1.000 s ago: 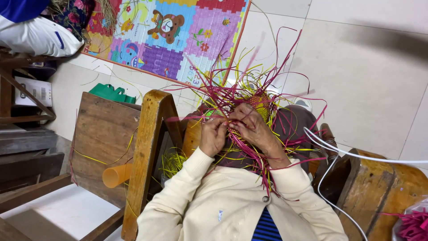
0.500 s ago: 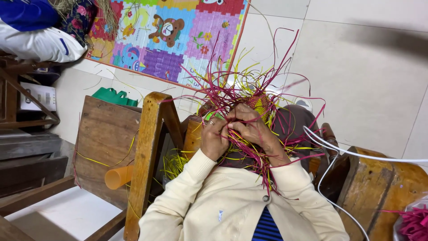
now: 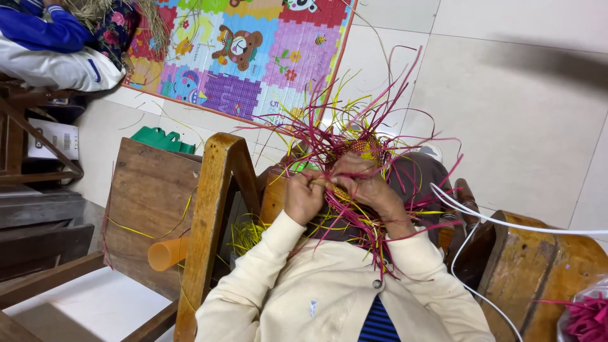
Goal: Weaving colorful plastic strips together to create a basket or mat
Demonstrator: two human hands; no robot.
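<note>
Dozens of pink and yellow strands (image 3: 354, 120) fan out from the small woven piece (image 3: 366, 149) I hold over my lap. My left hand (image 3: 303, 196) pinches one strand tight; my right hand (image 3: 367, 187) curls closed around the weave. I judge it best to keep tension even and tuck close. The wooden chair frame (image 3: 212, 209) crowds my left; the tiled floor (image 3: 519, 114) lies open on the right.
</note>
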